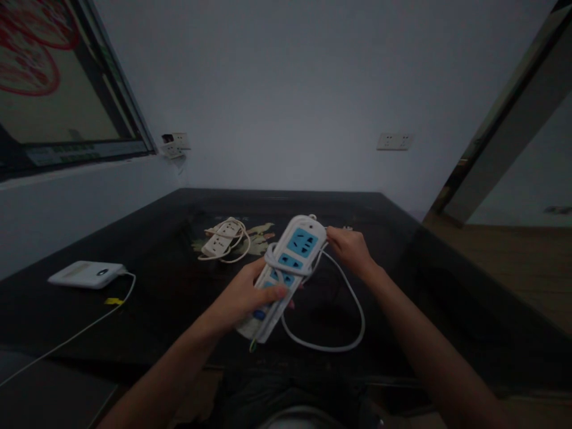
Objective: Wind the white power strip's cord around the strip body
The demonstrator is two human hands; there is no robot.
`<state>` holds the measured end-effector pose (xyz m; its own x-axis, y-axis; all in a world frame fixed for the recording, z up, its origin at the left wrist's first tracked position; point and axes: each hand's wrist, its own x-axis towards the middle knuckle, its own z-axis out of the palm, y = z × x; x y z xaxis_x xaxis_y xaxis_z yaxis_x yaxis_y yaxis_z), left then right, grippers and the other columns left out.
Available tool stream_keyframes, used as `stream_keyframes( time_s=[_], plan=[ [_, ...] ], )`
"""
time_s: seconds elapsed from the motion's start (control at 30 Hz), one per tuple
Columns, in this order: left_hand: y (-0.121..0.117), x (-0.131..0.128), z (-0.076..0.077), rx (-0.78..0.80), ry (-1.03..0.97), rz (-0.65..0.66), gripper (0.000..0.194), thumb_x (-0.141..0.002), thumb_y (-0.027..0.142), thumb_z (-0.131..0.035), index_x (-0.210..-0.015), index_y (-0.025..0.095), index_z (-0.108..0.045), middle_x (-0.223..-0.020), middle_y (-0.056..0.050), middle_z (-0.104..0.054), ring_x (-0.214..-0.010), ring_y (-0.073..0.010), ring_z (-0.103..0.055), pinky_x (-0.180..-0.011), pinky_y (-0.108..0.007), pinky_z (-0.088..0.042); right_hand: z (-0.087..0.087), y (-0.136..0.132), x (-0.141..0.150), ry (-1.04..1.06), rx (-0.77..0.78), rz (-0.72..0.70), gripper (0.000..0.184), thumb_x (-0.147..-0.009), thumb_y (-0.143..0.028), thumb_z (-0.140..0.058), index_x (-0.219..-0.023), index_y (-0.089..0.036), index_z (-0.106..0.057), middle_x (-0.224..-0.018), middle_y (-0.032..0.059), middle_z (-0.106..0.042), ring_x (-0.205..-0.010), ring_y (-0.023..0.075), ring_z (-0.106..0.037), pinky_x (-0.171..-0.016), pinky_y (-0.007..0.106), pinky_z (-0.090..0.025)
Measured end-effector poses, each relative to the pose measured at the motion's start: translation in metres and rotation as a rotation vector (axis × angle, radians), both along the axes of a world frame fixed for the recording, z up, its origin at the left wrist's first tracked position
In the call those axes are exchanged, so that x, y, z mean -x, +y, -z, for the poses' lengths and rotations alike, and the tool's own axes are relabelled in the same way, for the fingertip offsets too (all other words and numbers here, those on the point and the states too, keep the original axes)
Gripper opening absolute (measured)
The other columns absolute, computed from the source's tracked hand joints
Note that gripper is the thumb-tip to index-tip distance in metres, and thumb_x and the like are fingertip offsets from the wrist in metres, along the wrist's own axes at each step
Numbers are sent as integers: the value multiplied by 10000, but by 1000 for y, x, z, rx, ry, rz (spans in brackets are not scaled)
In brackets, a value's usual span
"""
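A white power strip [292, 243] with blue sockets is tilted in front of me, above the dark table. My left hand [257, 292] grips its lower half, thumb across the front. White cord [353, 298] wraps round the strip's middle and hangs in a loose loop to the right. By the strip's upper right end, my right hand [351, 247] is closed in a pinch, seemingly on the cord; its fingertips are partly hidden. A smaller cream power strip [221, 238] with its own cord coiled round it lies behind, beside a pair of pale gloves [257, 241].
The black table [179, 310] reaches to the wall. A white power bank-like device [89, 274] with a cable lies at the left, near a yellow scrap [114, 301]. Wall sockets [394, 141] are at the back right, others [180, 141] at the left by the window.
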<state>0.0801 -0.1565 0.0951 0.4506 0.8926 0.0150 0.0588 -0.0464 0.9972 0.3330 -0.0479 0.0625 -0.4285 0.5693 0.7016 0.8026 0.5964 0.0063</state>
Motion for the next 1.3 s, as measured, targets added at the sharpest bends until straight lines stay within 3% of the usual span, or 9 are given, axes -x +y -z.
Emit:
stream_keyframes(
  time_s=[0.2,0.3,0.5,0.67,0.8,0.9,0.97,1.17,1.3],
  plan=[
    [49,23,7,64,-189,-231,435,-714,421,-726,-997,113,-602,-853,-109,-710,-646,-173,-653,-568,-253,-529,-4,-28,-16,-18,104,51,480,-959,-497,-311,-677,-200,-562,-562,13,-582,-491,136,-515,-507,249,-218],
    [68,32,12,116,-212,-314,427,-728,360,-723,-1053,116,-589,-844,-104,-718,-617,-168,-652,-566,-261,-535,-11,-46,-18,-8,219,-9,450,-946,-489,-361,-655,-200,-548,-537,-7,-558,-474,123,-507,-504,239,-238],
    [84,38,20,95,-153,-350,383,-748,338,-709,-1044,124,-593,-837,-101,-726,-589,-164,-650,-543,-252,-518,-39,-74,-7,140,308,-165,353,-904,-411,-484,-653,-183,-584,-539,-19,-550,-461,96,-481,-481,215,-301],
    [88,55,23,87,-19,-263,388,-743,361,-712,-1037,127,-615,-900,-114,-724,-639,-177,-668,-548,-245,-505,-63,-77,-28,192,349,-183,264,-861,-373,-553,-704,-181,-644,-563,-7,-592,-461,97,-490,-438,208,-328],
    [83,64,19,72,43,-193,381,-739,377,-708,-1028,144,-619,-1015,-136,-707,-676,-191,-678,-581,-266,-519,-72,-77,-48,190,344,-153,289,-836,-428,-583,-689,-190,-654,-572,9,-616,-480,120,-530,-430,224,-356],
    [81,62,16,60,86,-214,374,-729,383,-708,-1001,141,-620,-969,-137,-711,-655,-193,-671,-571,-275,-513,-75,-89,-44,151,339,-197,288,-862,-442,-557,-721,-213,-658,-604,16,-640,-494,131,-559,-432,238,-381],
    [81,58,14,45,139,-205,373,-723,390,-705,-985,139,-619,-936,-126,-712,-645,-191,-666,-558,-269,-501,-78,-103,-34,93,261,-233,287,-894,-438,-517,-759,-229,-660,-641,23,-660,-515,134,-581,-458,250,-404],
    [85,36,11,-181,476,-75,375,-737,434,-656,-981,150,-633,-875,-78,-702,-723,-200,-646,-613,-255,-478,-93,-135,2,-203,-282,-148,266,-930,-329,-490,-768,-229,-676,-519,7,-574,-474,119,-501,-475,280,-346],
    [92,18,11,-333,677,93,394,-752,468,-606,-987,152,-630,-945,-64,-691,-868,-219,-626,-758,-283,-470,-104,-134,15,-263,-402,-107,265,-920,-313,-521,-743,-206,-686,-517,-10,-554,-481,107,-467,-479,272,-317]
  ],
)
